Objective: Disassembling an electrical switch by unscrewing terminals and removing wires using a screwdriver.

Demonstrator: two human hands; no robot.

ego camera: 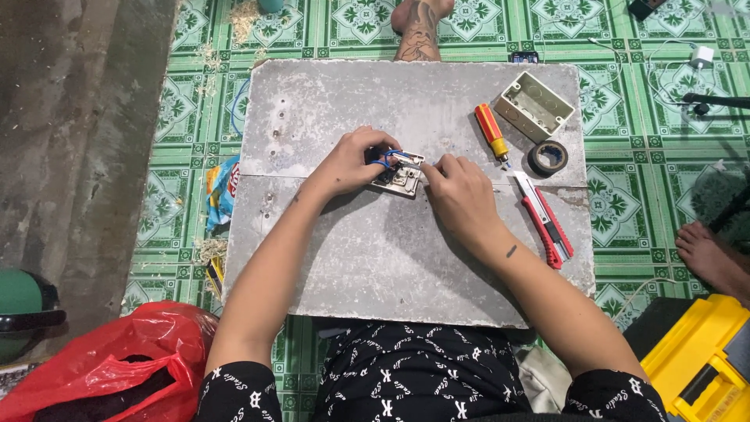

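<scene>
Switch plate (398,180) on grey board (375,258), left hand (349,162) grip closed on it, right hand (459,191) pinching its edge.

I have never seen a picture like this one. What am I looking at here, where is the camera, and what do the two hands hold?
There is no machine here. A person sits on a green tiled floor, and a camera worn on the head looks down at their own two bare hands. This is the only view.

In front lies a grey board used as a work surface. The left hand holds a small electrical switch part with a blue wire on it. The right hand touches the same part with its fingertips.

To the right on the board lie a red and yellow screwdriver, a beige wall box, a roll of black tape and a red utility knife.
</scene>
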